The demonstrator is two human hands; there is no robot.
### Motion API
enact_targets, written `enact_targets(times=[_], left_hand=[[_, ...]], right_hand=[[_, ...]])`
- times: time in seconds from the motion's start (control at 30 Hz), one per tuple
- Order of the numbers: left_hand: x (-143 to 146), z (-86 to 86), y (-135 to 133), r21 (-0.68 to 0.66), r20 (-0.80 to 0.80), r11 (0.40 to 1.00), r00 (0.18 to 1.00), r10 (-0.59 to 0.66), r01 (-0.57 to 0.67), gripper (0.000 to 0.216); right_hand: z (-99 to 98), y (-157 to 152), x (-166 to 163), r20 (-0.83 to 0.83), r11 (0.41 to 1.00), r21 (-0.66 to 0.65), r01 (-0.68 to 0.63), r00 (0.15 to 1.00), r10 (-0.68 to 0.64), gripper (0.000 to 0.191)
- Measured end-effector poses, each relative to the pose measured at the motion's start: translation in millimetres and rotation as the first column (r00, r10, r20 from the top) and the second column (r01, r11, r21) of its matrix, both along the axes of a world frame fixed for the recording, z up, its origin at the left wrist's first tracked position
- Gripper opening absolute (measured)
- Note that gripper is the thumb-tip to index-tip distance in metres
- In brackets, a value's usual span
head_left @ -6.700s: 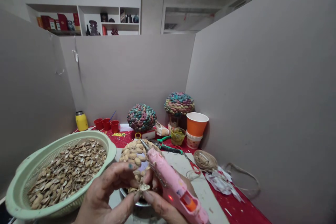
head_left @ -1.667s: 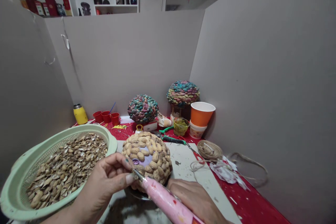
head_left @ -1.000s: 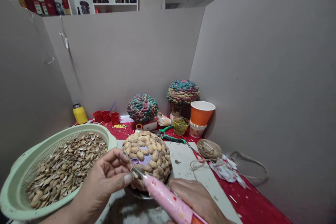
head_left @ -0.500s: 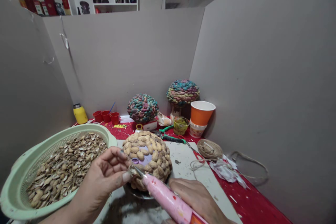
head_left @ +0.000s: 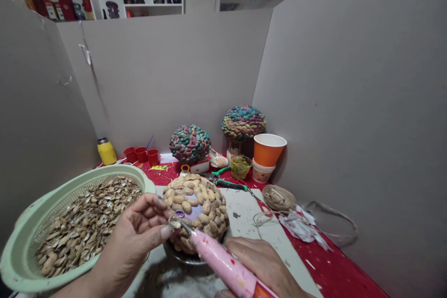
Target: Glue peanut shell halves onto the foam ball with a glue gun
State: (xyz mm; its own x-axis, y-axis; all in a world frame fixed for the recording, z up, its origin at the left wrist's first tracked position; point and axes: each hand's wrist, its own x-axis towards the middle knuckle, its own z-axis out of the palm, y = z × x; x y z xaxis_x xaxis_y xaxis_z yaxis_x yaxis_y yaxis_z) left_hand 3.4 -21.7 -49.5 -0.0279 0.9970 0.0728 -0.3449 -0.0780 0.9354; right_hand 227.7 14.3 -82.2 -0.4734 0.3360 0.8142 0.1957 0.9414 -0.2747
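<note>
My left hand (head_left: 143, 233) pinches a peanut shell half (head_left: 174, 222) between thumb and fingers, its hollow side partly showing. Closed around a pink glue gun (head_left: 226, 263) is my right hand (head_left: 260, 260); its fingers are partly hidden behind the gun. The metal nozzle points at the shell and reaches its edge or just beside it. Behind both hands, a ball covered in peanut shells (head_left: 209, 205) rests in a dark metal bowl (head_left: 190, 259). A purple balloon-like surface (head_left: 194, 213) with a small knot shows through a gap in the shells.
A green basket (head_left: 21, 242) of peanut shells (head_left: 87, 223) stands at left. Behind are two colourful shell-covered domes (head_left: 190, 143), red cups (head_left: 140, 154), a yellow bottle (head_left: 106, 151), pliers (head_left: 230, 185) and an orange paper cup (head_left: 268, 150). Twine (head_left: 278, 198) lies at right.
The shell half in my left hand has turned slightly, and more of its inside shows. The glue gun has shifted only slightly; the ball stays in place.
</note>
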Motion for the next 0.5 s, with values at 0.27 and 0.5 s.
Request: enact_targets(times=[0.27, 0.5], left_hand=[[-0.9, 0.5, 1.4, -0.002, -0.014, 1.0, 1.0, 0.027, -0.027, 0.035], [0.3, 2.1, 1.3, 0.004, -0.022, 0.999, 0.999, 0.042, -0.042, 0.031]], right_hand=[[2.2, -0.9, -3.1, -0.032, 1.0, 0.001, 0.004, 0.999, -0.004, 0.042], [7.1, -2.0, 0.5, 0.03, 0.999, 0.032, 0.006, 1.0, -0.007, 0.047]])
